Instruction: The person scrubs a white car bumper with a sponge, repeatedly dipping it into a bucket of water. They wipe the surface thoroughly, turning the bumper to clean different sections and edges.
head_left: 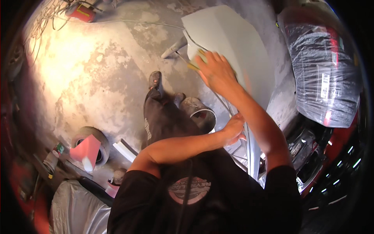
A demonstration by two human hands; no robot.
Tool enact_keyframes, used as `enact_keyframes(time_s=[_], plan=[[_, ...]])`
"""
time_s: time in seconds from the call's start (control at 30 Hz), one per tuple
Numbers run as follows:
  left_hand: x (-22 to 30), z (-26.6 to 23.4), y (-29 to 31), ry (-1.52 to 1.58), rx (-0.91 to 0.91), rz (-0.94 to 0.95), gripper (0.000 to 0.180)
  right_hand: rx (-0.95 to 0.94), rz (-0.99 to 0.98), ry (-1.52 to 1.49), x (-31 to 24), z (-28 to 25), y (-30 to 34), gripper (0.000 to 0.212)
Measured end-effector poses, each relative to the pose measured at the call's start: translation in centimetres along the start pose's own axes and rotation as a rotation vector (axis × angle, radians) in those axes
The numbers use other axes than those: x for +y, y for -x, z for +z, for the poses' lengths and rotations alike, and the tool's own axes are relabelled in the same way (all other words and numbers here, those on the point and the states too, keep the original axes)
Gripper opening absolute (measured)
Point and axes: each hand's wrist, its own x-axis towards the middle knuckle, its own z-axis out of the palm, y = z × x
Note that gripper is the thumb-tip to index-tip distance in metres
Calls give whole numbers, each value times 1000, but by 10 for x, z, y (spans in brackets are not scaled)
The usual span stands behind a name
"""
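A large light grey car body panel (233, 43) stands in front of me, its long narrow edge running down toward my body. My right hand (218, 74) is at the panel's left edge, fingers bent and slightly blurred. Between them is a yellow strip (193, 66) that looks like sandpaper, partly hidden by the fingers. Lower down the same edge, my left hand (233, 128) is closed around the panel's rim, its fingertips partly out of sight. My right forearm passes over the panel.
A bucket (200, 113) stands beside my leg. Leftward lie a tyre (102, 152) with a pink sheet (87, 150) on it, and a red tool (81, 13) with cables. At right is a plastic-wrapped car part (325, 74). A stand's grey tube (174, 48) sticks out under the panel.
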Motion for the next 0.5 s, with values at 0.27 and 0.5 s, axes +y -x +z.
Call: enact_keyframes(time_s=[0.27,0.5], plan=[[-3,1,8,-54,29,4,19,25,-7,71,9,42,-67,36],[-13,-2,-3,25,21,-71,37,-161,139,-44,19,-45,15,36]])
